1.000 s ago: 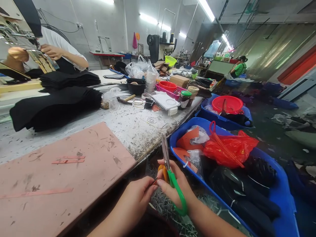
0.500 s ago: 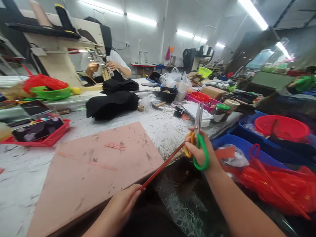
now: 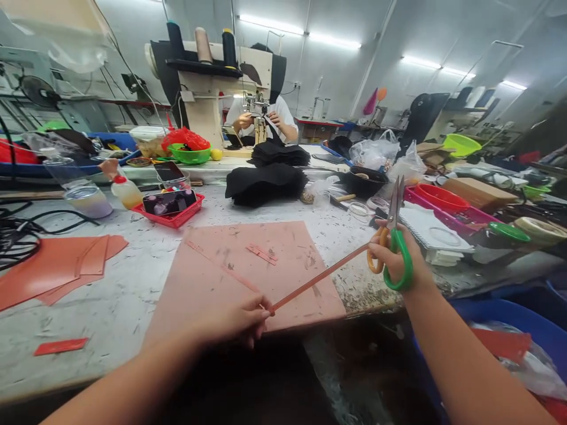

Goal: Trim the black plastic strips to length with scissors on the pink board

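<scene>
The left hand [image 3: 245, 319], thumb and fingers pressed together, pinches the near end of a long, narrow, flat orange-red strip [image 3: 321, 277]. The right hand [image 3: 410, 254] curls around the metal-bladed scissors [image 3: 394, 206] with one green and one orange handle, blades pointing up, and grips the strip's other end between thumb and fingers. The strip runs straight and slanting across the view of the near right corner of a scuffed pink rectangular board [image 3: 190, 295]; whether it touches the board I cannot tell. The board lies at the near edge of the white, dark-flecked worktop [image 3: 119, 307]. Short pinkish-red strips [image 3: 262, 254] lie toward the board's far edge. Orange-red flat sheets [image 3: 48, 265] lie toward the worktop's left end, and black fabric pieces [image 3: 266, 184] are stacked beyond the board's far edge.
</scene>
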`<state>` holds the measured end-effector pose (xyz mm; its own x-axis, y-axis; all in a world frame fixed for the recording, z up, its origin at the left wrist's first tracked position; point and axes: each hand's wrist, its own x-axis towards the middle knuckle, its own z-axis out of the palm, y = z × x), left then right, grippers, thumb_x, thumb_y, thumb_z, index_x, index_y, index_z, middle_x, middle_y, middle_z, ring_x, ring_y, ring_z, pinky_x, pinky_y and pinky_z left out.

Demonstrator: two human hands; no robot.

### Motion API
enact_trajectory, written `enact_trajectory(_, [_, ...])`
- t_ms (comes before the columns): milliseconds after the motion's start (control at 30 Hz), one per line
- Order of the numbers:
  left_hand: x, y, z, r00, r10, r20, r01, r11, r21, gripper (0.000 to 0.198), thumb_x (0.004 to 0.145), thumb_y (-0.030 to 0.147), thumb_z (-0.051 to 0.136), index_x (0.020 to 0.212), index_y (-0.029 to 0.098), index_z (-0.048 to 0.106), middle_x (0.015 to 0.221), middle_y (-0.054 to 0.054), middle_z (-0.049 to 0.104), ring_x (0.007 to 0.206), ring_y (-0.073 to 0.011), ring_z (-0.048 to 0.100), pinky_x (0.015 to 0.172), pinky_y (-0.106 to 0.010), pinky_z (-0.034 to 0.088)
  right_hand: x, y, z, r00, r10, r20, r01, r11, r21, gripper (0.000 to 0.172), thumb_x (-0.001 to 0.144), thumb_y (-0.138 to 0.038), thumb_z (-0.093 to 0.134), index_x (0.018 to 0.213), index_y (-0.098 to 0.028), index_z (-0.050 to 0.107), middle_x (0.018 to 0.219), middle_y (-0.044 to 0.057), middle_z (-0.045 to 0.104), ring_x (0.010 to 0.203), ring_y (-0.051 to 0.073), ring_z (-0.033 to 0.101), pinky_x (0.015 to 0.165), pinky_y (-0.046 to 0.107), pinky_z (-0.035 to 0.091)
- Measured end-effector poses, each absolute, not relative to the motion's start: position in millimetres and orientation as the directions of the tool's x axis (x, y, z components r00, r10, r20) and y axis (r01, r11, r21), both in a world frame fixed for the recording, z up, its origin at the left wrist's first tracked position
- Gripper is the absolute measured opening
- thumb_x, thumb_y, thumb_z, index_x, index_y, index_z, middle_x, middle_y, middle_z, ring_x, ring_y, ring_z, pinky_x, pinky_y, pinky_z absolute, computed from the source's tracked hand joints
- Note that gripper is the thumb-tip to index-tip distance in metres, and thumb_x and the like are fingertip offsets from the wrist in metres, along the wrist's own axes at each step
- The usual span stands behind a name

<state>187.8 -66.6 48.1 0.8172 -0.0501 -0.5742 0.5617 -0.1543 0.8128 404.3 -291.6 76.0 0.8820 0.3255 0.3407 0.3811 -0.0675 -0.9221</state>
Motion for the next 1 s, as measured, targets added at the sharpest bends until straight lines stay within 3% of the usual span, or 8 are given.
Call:
enact_trajectory(200, [213.9,-58.7,46.1,0.804,-0.201,-0.559,0.531,-0.178,0.828,0.012,0.073,0.030,0.054,0.075,0.020,0.047,0.068,0.001,0.063,0.063,-0.0130,0.058,0.062,-0.026,0.040,419.2,-290.3,75.0,0.911,0.301,0.282,0.313,-0.056,-0.948,0.047,0.053,-0.025,0.066,0.097,-0.022,0.049,0.062,-0.006,0.051,0.052,0.012,0.049,0.049,0.027,0.042])
enact_trajectory(500, [236.4,-59.1,38.7,0.814,-0.153,-0.560,0.499,-0.308,0.810,0.012,0.063,0.028,0.062,0.066,0.019,0.055,0.059,0.005,0.053,0.054,-0.0115,0.047,0.055,-0.024,0.037,439.5,-296.0,62.2,0.919,0.309,0.245,0.295,-0.128,-0.947,0.047,0.054,-0.027,0.066,0.097,-0.022,0.049,0.061,-0.006,0.051,0.050,0.013,0.050,0.049,0.029,0.043])
enact_trajectory(1000, [256.4,-72.0,31.9,0.834,-0.109,-0.541,0.487,-0.315,0.815,0.013,0.058,0.029,0.061,0.062,0.018,0.055,0.058,0.003,0.058,0.057,-0.0129,0.050,0.059,-0.027,0.039,460.9,-295.3,53.7,0.955,0.275,0.111,0.174,-0.217,-0.961,0.058,0.047,-0.036,0.070,0.098,-0.021,0.048,0.063,-0.005,0.051,0.053,0.013,0.049,0.053,0.028,0.043])
